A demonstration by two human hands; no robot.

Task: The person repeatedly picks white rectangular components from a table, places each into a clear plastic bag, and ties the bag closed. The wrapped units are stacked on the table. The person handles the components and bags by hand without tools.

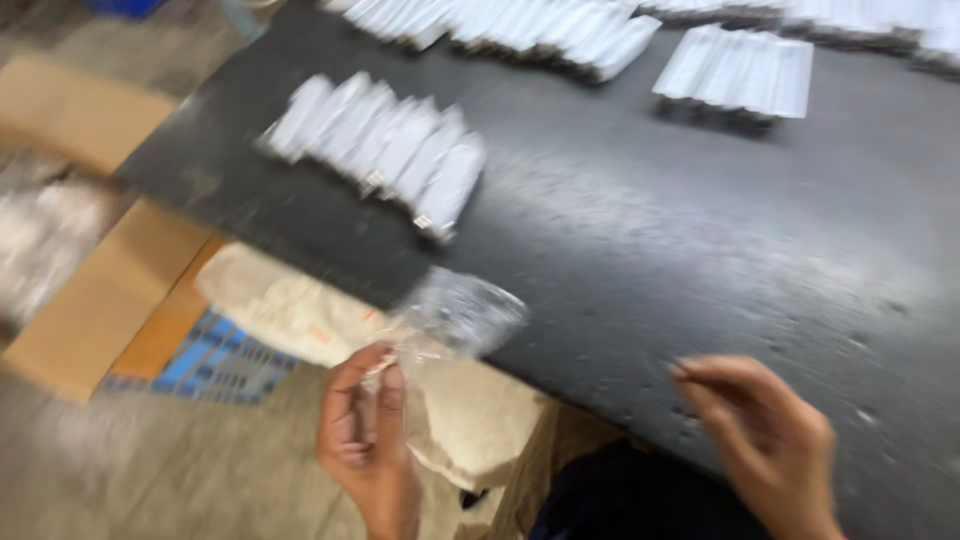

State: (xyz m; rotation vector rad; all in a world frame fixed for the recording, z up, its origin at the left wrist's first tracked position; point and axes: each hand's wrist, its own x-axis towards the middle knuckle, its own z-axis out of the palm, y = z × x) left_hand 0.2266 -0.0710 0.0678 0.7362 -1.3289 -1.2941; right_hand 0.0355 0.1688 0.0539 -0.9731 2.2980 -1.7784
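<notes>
A: Left hand [368, 440], fingers [385, 385] pinched narrow on the corner of a clear plastic bag [462, 312]. Bag crinkled, limp, apparently empty, though blur hides the detail. Hanging at the near edge of the dark worktop [640, 260], partly over it.

B: Right hand [765, 430]?

A: Bare, holding nothing. Fingers loosely curled, thumb and forefinger apart, hovering just above the worktop at near right. Well apart from the bag.

B: Step in hand?

A: Likely readying the bag for filling: held by one corner only, mouth not yet spread. A judgement, not seen.

B: Beyond the hands?

A: Row of slim white packets [385, 150] lying overlapped, left of centre, farther back. Second fanned group [740, 70] at far right. More rows [520, 25] along the far edge. All apart from both hands.

B: Next move?

A: Probably a second grip on the bag's mouth to open it, or a reach to the nearest white row. Either calls for the free right hand; thin film, likely slippery, better taken at the rim.

B: Below the worktop?

A: Pale sack [300, 310] beside the left hand, cardboard [95, 310] and a blue crate [215, 360] at near left, on the floor.
</notes>
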